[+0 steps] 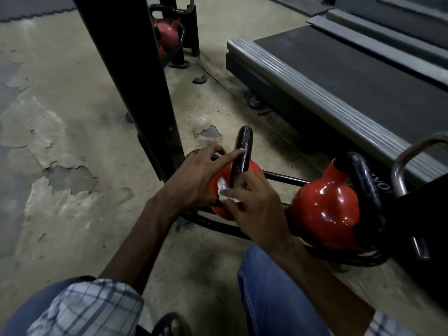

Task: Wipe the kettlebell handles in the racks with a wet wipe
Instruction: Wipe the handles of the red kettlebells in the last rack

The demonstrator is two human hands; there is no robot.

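The right hand [254, 204] mostly hides the wet wipe [223, 190].

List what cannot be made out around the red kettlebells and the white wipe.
Crumpled white wet wipe: head view, mostly covered by the right hand.
Near red round kettlebell: head view, body largely hidden by the left hand and right hand.
Far red kettlebell: head view, partly behind the black steel post.

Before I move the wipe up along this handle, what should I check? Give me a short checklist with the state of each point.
1. Wet wipe held in the right hand: ok, pinched.
2. Wipe against the handle: ok, at its lower end.
3. Left hand steadying the handle: ok, index finger rests on it.
4. Kettlebell seated in the rack: ok.
5. Wipe wet enough: cannot tell.
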